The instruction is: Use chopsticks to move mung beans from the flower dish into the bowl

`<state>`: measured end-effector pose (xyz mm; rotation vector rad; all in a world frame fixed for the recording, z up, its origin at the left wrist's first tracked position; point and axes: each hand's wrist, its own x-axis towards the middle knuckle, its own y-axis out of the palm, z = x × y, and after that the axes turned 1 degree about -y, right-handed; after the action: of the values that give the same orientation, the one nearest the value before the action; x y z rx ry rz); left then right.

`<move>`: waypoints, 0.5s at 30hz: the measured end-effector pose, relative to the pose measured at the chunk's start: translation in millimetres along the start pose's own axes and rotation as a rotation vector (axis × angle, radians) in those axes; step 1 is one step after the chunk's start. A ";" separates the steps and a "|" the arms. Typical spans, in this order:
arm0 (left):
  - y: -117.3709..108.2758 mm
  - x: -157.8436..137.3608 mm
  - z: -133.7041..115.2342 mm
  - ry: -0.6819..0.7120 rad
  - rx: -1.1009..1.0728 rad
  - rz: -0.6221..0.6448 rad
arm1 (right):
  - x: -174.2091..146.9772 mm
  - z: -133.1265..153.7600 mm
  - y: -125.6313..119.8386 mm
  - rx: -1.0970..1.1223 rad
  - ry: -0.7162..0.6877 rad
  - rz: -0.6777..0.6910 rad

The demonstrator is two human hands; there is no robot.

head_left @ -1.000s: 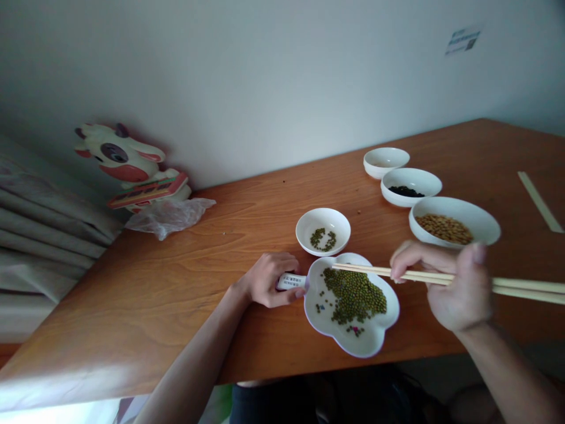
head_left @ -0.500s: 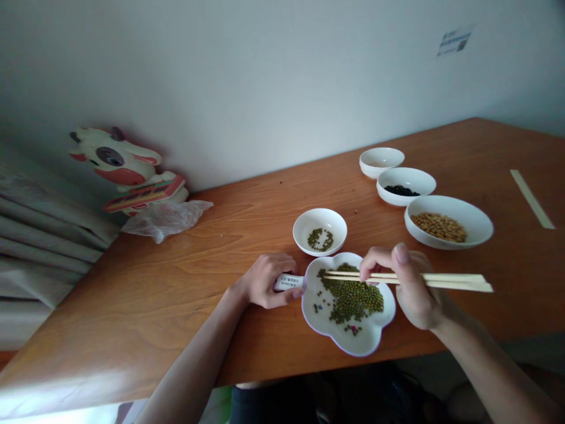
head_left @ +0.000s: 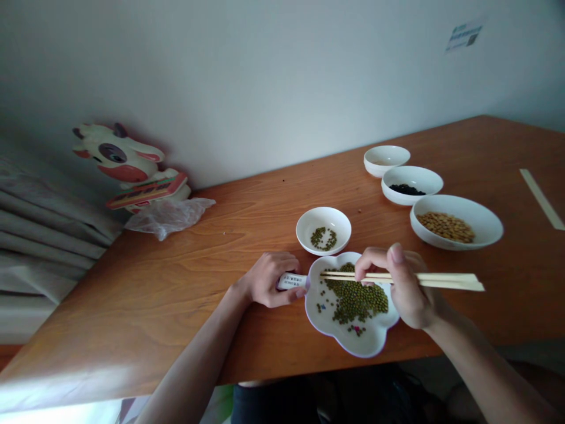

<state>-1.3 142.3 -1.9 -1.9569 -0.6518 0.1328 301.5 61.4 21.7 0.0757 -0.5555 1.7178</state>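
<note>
My left hand is closed round the labelled handle of a white, flower-shaped dish with a lilac rim. Many green mung beans lie in it, mostly in one heap with a few scattered. A pair of pale wooden chopsticks is gripped in my right hand over the dish's right side. Their tips reach the inner left part of the dish, near a few beans; whether a bean is between them is too small to tell. Just behind stands a small white bowl with some mung beans.
At the right stand a white bowl of tan beans, one of black beans and a third white bowl. A paper chopstick sleeve lies far right. A cow toy and a plastic bag sit at left.
My right hand and the chopsticks have shifted left, their tips nearer the dish's left wall. My left hand keeps its grip on the handle. The whole view has shifted slightly.
</note>
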 end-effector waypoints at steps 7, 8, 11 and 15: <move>-0.7 0.0 -1.5 -0.005 0.003 -0.005 | -0.2 -1.2 0.8 -0.013 -0.017 -0.012; -0.6 -0.2 -1.5 -0.010 0.004 -0.003 | -0.7 -1.7 0.8 -0.020 -0.024 -0.013; -0.5 -0.9 -1.8 -0.019 0.003 0.001 | -2.5 -3.3 0.9 -0.041 -0.043 -0.019; -1.6 -0.3 -2.9 -0.018 -0.002 0.000 | -3.7 -3.4 1.3 -0.060 -0.045 -0.039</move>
<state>-1.1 140.3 0.7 -1.9596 -0.6646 0.1501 302.0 59.2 16.9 0.0819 -0.6345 1.6637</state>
